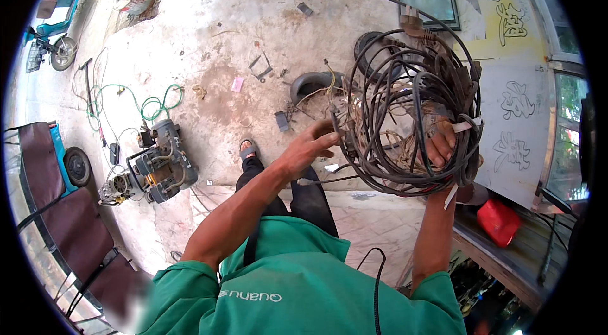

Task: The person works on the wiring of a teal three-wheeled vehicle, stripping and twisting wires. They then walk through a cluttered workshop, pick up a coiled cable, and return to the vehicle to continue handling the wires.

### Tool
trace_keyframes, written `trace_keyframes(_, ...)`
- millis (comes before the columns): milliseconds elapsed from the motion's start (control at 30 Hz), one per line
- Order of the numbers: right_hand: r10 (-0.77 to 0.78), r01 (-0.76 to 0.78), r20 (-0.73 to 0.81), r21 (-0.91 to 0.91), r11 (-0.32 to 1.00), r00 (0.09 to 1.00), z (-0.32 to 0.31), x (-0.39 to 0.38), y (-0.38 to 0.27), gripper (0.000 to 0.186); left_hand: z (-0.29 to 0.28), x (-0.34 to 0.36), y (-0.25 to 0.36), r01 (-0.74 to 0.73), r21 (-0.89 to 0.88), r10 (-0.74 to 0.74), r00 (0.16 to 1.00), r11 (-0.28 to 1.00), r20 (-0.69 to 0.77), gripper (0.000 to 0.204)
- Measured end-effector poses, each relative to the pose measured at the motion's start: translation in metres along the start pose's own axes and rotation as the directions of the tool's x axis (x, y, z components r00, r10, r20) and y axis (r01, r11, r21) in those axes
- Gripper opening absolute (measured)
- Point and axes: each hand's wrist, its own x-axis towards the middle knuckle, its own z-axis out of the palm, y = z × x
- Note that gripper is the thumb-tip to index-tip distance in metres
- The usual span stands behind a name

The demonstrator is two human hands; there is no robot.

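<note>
A large tangled bundle of dark cables and wires (415,170) fills the right of the view, with a pale tie, plugs and a stiff length arching over its top. My right hand (438,142) reaches through the loops and holds the bundle up, fingers curled; part of it is hidden by cable. My left hand (316,142) is at the bundle's left edge, fingers apart and loosely bent, its fingertips by some thin wires; whether they touch is hard to tell. A loose cable end hangs below that hand.
An air compressor (164,158) with green hose stands left, near maroon vehicle seats (88,227) and a blue three-wheeler (60,37). A tyre (307,85) and scraps lie on the concrete. Right are sign boards (506,120) and a bench (494,271) with a red container (497,221).
</note>
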Motion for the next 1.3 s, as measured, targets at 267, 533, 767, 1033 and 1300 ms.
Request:
trace_keyframes(267, -0.085, 0.071, 0.095, 0.137, 0.988, 0.992, 0.039, -0.008, 0.010, 0.021, 0.027, -0.052, 0.031, -0.079, -0.389, 0.091, 0.996, 0.918, 0.012, 0.039)
trace_keyframes(533, -0.141, 0.104, 0.162, 0.217, 0.971, 0.977, 0.052, -0.005, 0.038, 0.010, 0.008, -0.084, 0.039, -0.146, -0.384, 0.182, 0.981, 0.912, 0.059, 0.036)
trace_keyframes(767, -0.093, 0.031, 0.248, 0.243, 0.969, 0.964, 0.053, 0.003, 0.049, 0.011, -0.026, -0.097, 0.071, -0.112, 0.237, 0.161, 0.967, 0.965, -0.198, 0.035)
trace_keyframes(1033, -0.110, 0.098, 0.125, 0.101, 0.990, 0.986, 0.087, -0.001, 0.070, 0.019, -0.002, -0.096, 0.139, -0.427, 0.548, 0.628, 0.737, 0.719, -0.250, 0.026)
trace_keyframes(1300, -0.050, 0.046, 0.130, 0.035, 0.998, 0.990, 0.087, -0.005, 0.080, 0.037, 0.017, -0.051, 0.138, -0.399, 0.305, 0.442, 0.893, 0.865, -0.083, 0.025)
